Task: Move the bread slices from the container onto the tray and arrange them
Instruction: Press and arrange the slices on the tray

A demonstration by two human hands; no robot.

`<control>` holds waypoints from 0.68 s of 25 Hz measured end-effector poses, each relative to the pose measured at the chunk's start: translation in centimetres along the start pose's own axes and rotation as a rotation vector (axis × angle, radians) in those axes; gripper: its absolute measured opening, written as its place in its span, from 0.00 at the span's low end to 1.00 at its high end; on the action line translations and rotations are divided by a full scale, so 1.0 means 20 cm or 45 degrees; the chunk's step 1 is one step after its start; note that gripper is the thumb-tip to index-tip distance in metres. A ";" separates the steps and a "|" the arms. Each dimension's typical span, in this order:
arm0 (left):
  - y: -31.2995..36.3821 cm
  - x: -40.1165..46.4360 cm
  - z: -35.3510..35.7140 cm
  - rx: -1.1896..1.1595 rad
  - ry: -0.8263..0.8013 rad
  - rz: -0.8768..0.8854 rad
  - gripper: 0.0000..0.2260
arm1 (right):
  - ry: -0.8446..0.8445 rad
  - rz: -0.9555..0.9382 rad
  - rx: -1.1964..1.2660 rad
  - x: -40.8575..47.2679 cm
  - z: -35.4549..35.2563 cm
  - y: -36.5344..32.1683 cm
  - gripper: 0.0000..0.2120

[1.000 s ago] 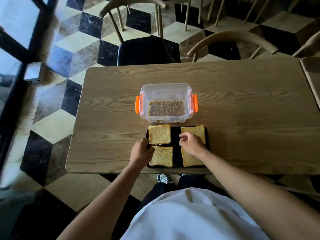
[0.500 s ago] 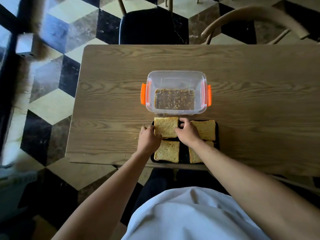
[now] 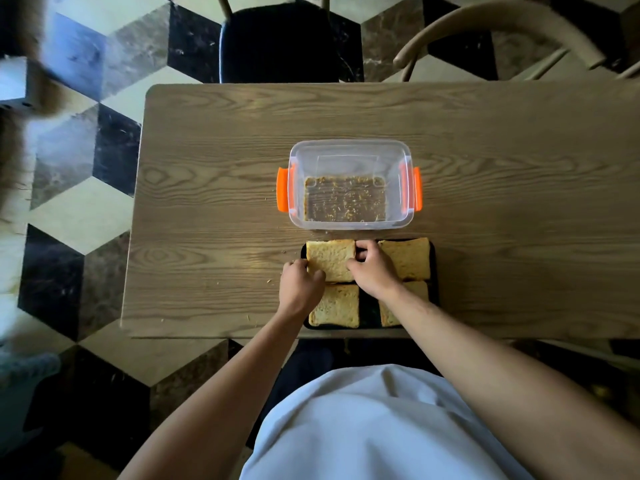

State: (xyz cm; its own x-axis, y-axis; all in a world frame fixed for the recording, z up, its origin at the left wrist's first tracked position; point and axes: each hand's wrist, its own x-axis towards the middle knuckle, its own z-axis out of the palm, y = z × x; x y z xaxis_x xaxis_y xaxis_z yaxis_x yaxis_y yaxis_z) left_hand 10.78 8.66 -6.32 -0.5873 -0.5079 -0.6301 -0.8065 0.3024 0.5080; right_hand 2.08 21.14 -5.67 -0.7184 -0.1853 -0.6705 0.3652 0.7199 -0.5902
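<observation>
Both hands have shifted to the far-left slice [image 3: 330,259] on the tray [image 3: 434,289] at the desk's near edge, left hand [image 3: 300,285] and right hand [image 3: 373,271] pinching its sides; the container [image 3: 349,147] holds only crumbs, so arranging appears nearly complete.

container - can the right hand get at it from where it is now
Probably yes. The right hand rests on the tray's far slices, and the container stands just beyond the tray with its top open. Nothing lies between them, so a short forward reach should do.
</observation>
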 end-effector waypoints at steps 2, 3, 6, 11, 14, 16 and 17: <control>-0.01 -0.01 0.01 -0.006 -0.006 0.004 0.07 | -0.007 0.014 -0.019 0.00 0.01 0.01 0.21; -0.01 -0.01 0.01 -0.013 -0.008 0.003 0.06 | -0.003 0.016 -0.031 0.00 0.01 0.01 0.20; -0.01 -0.01 0.00 -0.001 0.001 -0.011 0.08 | -0.013 0.040 -0.032 0.01 0.02 0.00 0.22; -0.01 -0.01 -0.02 0.043 -0.013 0.000 0.11 | -0.015 0.036 -0.058 -0.01 0.03 0.00 0.23; 0.00 -0.01 -0.02 0.059 -0.008 -0.007 0.10 | -0.018 0.036 -0.057 0.00 0.03 0.01 0.23; 0.01 -0.02 -0.03 0.044 0.080 0.009 0.07 | -0.006 0.027 -0.060 -0.01 0.03 0.01 0.23; 0.01 -0.03 -0.04 0.029 0.137 0.014 0.09 | 0.009 0.021 -0.061 -0.01 0.02 0.01 0.22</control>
State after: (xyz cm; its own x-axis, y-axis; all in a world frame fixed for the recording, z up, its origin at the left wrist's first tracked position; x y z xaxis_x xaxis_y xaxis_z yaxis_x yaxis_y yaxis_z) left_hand 10.92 8.37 -5.39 -0.5869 -0.5874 -0.5573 -0.8019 0.3264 0.5005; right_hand 2.58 21.06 -5.87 -0.7166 -0.1685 -0.6768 0.3483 0.7543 -0.5565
